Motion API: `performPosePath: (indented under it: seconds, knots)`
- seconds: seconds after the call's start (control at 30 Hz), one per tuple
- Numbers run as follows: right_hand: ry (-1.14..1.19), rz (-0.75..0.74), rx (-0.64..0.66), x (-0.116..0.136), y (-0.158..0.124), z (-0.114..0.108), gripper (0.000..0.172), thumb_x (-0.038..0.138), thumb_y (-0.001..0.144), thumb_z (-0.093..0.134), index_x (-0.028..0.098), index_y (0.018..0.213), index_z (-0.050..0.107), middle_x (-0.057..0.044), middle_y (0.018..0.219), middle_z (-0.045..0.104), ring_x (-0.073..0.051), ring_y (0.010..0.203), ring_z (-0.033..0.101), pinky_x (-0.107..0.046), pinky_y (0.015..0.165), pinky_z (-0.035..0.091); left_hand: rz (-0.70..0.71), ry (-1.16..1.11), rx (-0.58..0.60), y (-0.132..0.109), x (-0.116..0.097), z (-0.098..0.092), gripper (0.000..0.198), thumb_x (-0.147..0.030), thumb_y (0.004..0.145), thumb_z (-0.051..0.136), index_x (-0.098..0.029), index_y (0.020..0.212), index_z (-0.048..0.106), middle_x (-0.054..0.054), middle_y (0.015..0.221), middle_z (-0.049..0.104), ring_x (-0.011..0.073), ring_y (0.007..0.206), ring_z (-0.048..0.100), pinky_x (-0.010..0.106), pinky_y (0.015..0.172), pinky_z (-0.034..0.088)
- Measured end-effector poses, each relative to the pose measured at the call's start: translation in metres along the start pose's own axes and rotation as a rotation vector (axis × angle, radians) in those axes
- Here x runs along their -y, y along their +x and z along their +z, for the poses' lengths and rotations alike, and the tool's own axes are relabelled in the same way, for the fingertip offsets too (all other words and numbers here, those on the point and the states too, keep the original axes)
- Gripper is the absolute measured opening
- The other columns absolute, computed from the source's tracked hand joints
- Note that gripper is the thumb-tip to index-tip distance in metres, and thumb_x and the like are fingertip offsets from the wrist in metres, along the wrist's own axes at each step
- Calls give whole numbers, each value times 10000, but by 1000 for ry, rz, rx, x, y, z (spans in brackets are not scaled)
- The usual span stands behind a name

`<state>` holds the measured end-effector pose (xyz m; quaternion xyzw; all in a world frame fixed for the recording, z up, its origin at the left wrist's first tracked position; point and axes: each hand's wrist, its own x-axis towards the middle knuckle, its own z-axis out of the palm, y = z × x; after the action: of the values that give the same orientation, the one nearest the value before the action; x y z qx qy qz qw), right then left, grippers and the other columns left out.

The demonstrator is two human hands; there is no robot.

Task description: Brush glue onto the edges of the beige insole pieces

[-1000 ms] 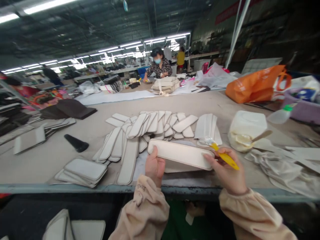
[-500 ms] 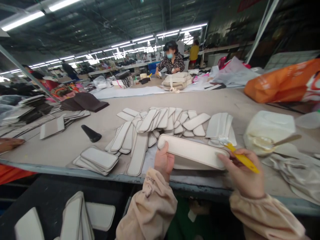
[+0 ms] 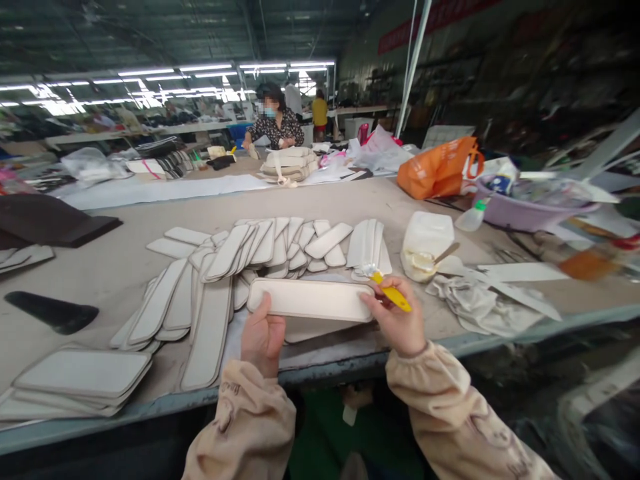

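While the left hand [image 3: 264, 337] pinches the left end of a long pale panel [image 3: 310, 299], its thumb lying on the upward face and its fingers bent underneath, the right hand [image 3: 403, 320] grips the right end with its thumb on the same face; the right fingers also hold a yellow-handled brush [image 3: 397, 297], its whitish bristles pointing far and left, though how each finger bears on the handle cannot be told. The panel is raised above the near edge of the table [image 3: 380, 193], nearly level from left to right; just beneath it shows another piece [image 3: 315, 330], partly covered.

On the far side of the panel and to its left spreads a heap of similar panels [image 3: 227, 252], overlapping at many angles; a small fan of pale pieces [image 3: 365, 243] lies at the heap's right, near the bristles. Farther right stands a white container [image 3: 427, 233] with a stick [image 3: 447, 252] resting in its opening; a crumpled cloth [image 3: 465, 303] lies nearer. At the near left sits a stack of wider panels [image 3: 85, 373], a black tapered object [image 3: 50, 313] just beyond it; at the far side a masked co-worker [image 3: 283, 127] sits behind a tied bundle [image 3: 290, 163].
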<state>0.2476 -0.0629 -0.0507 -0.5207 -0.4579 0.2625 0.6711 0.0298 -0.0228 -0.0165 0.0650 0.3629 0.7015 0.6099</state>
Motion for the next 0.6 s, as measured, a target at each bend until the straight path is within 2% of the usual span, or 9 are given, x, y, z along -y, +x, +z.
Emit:
performPosePath:
  seconds: [0.23, 0.37, 0.6]
  knots:
    - [10, -9, -2, 0, 0, -1, 399, 372, 699, 775, 235, 934, 482, 19, 817, 590, -123, 707, 595, -251, 643, 518, -8, 6, 8, 0, 1, 0, 252, -106, 919, 497, -93, 1125, 641, 118, 989, 744, 186, 1001, 690, 332, 982, 508]
    - [19, -2, -3, -1, 0, 0, 411, 367, 685, 787, 233, 938, 493, 16, 833, 600, -124, 702, 607, -262, 656, 522, 4, -7, -33, -1, 0, 1, 235, -70, 900, 516, -118, 1081, 659, 94, 955, 750, 179, 1000, 690, 350, 1003, 493]
    - [14, 14, -90, -7, -1, -1, 453, 355, 607, 844, 230, 920, 541, -5, 832, 627, -154, 717, 624, -290, 676, 538, -18, -48, -48, 1, 1, -2, 190, -52, 871, 551, -106, 1003, 677, 95, 916, 755, 185, 977, 697, 350, 981, 511]
